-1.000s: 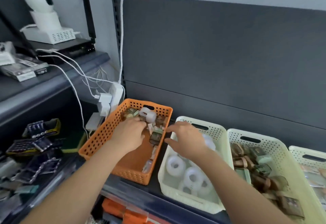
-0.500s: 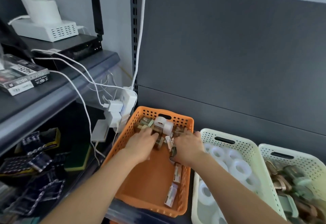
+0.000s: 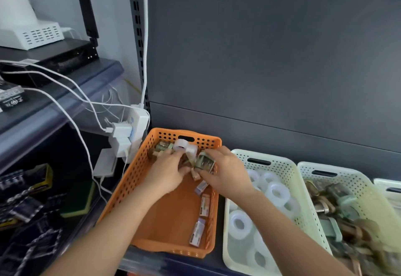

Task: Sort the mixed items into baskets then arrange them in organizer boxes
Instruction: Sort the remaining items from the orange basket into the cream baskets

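1. Nearest to me, flat little packets (image 3: 205, 206) are lying in a row along the right wall of the orange basket (image 3: 123, 188). Their long sides are running away from me, like the basket's own. Their print is too small to read.
2. My left hand (image 3: 167, 172) is curling down into the mixed pile. I cannot tell whether it is gripping anything, as the fingertips are hidden.
3. My right hand (image 3: 226, 174) is pinching a green-and-clear packet (image 3: 204, 161) between thumb and fingers, just above the pile. Its broad face is turning towards me. I cannot make out its long axis or any of its lettering.
4. I am judging that this packet belongs with the brown and green packets (image 3: 332, 208) in the third basket (image 3: 347, 177). That basket is lying to my right, beyond the cream basket (image 3: 280, 165) of tape rolls (image 3: 276, 193). The right hand is the nearer one, so the carry is going rightwards across one basket.
5. Just past my left fingertips, two white tape rolls (image 3: 181, 145) are sitting at the orange basket's far end, waiting for the cream basket beside it.
6. Farther left, a white power strip (image 3: 136, 123) is hanging by the upright, and a black box (image 3: 13, 100) on the shelf is showing a white label that I cannot read.
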`<state>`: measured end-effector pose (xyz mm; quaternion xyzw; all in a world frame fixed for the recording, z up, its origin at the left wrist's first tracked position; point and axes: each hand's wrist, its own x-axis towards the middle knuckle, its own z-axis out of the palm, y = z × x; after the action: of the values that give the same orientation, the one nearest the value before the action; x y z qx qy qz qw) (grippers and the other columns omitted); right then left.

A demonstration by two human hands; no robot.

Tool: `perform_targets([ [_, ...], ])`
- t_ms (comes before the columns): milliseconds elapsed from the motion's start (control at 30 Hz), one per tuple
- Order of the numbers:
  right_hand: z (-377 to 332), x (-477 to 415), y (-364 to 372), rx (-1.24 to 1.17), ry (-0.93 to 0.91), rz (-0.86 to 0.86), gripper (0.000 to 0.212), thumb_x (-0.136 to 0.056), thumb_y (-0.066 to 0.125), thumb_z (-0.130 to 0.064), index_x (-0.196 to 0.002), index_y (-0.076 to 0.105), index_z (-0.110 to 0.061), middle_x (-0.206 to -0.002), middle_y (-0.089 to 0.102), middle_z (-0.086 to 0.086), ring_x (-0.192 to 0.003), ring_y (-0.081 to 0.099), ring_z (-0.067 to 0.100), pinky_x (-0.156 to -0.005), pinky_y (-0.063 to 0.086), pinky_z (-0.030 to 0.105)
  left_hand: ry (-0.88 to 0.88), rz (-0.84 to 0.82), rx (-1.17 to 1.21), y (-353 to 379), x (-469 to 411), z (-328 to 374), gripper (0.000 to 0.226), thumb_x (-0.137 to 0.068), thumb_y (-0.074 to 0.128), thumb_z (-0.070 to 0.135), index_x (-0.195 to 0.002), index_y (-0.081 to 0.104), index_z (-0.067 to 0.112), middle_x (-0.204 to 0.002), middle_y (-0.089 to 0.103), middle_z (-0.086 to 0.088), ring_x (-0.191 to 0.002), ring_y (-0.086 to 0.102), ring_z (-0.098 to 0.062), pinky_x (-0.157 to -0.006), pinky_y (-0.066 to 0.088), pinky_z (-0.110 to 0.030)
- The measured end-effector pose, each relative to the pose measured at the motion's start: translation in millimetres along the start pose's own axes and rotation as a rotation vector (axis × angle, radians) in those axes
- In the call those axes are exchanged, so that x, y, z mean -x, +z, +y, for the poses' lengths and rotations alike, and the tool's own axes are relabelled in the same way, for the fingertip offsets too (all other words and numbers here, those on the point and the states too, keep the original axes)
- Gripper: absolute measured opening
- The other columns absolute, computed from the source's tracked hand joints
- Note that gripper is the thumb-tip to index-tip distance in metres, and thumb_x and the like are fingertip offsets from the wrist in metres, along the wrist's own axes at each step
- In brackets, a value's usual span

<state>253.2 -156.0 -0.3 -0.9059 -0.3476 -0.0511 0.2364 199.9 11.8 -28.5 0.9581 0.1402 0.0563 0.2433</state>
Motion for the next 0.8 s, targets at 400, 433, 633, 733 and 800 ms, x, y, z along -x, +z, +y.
perform_targets([
  [400, 85.5, 107.2, -92.6, -0.138, 0.204, 0.317, 0.039, -0.079, 0.071, -0.033, -0.114, 0.055, -0.024, -0.105, 0.057, -0.013, -0.091, 0.057, 0.009, -0.070, 0.041, 0.025, 0.245, 0.110, 0.214, 25.3, 45.7, 157.0, 0.049, -0.093, 0.058, 0.031, -0.139, 0.043, 0.021, -0.134, 0.044, 0.003, -0.122, 0.044, -0.016, -0.090, 0.033, -0.024],
  [433, 95.3, 119.5, -99.5, -0.127, 0.227, 0.317, 0.037, -0.079, 0.070, -0.033, -0.112, 0.055, -0.024, -0.103, 0.057, -0.014, -0.088, 0.057, 0.010, -0.069, 0.042, 0.025, 0.267, 0.101, 0.213, 33.6, 50.4, 170.9, 0.049, -0.093, 0.058, 0.031, -0.139, 0.043, 0.021, -0.133, 0.045, 0.003, -0.119, 0.047, -0.017, -0.088, 0.034, -0.024],
  [633, 152.6, 184.4, -134.3, -0.018, 0.311, 0.297, 0.039, -0.082, 0.066, -0.033, -0.119, 0.057, -0.023, -0.116, 0.059, -0.008, -0.089, 0.060, 0.011, -0.070, 0.047, 0.024, 0.403, 0.041, 0.194, 86.3, 74.1, 246.0, 0.052, -0.093, 0.057, 0.032, -0.140, 0.035, 0.024, -0.125, 0.047, 0.003, -0.102, 0.050, -0.014, -0.081, 0.039, -0.027],
  [733, 177.9, 208.8, -144.0, 0.042, 0.362, 0.235, 0.041, -0.082, 0.067, -0.025, -0.122, 0.057, -0.021, -0.122, 0.060, -0.005, -0.082, 0.061, 0.013, -0.068, 0.045, 0.021, 0.491, 0.005, 0.121, 111.2, 82.5, 271.3, 0.057, -0.092, 0.059, 0.029, -0.142, 0.030, 0.025, -0.131, 0.044, 0.003, -0.094, 0.049, -0.010, -0.077, 0.041, -0.023],
  [800, 191.0, 222.0, -146.3, 0.086, 0.397, 0.151, 0.044, -0.083, 0.066, -0.023, -0.126, 0.057, -0.024, -0.127, 0.060, -0.004, -0.095, 0.063, 0.016, -0.077, 0.048, 0.024, 0.537, -0.053, 0.019, 126.9, 87.3, 281.5, 0.062, -0.092, 0.059, 0.025, -0.146, 0.027, 0.023, -0.143, 0.038, 0.000, -0.115, 0.050, -0.016, -0.094, 0.046, -0.029],
])
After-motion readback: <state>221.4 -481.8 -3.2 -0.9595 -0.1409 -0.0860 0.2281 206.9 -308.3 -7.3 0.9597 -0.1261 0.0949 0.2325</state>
